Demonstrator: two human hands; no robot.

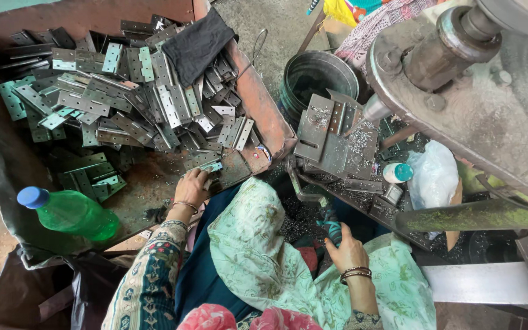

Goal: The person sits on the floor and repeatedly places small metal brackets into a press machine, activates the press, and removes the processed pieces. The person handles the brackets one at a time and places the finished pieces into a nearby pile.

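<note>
The left hand [192, 188] has its grip pinched shut on a flat grey steel hinge plate with a greenish film [210, 167], right at the near edge of the rusty metal tray [263, 110]. Judging from that, taking one plate by its edge and lifting it straight off the heap looks like the tidy way, since the pieces overlap and could drag neighbours along. Beyond the grip the tray is piled with more grey hinge plates [123, 98], with a black cloth [198, 43] lying on top at the far side. To the outer side of that hand lies a green plastic bottle with a blue cap [71, 212]. The right hand [346, 250] rests curled on the lap near a small teal object; I can't tell if it's gripping it. Past it sit a shaving-covered steel jig [337, 140], a dark round bucket [316, 76] and the big grey press machine [478, 85], crowding that side.
</note>
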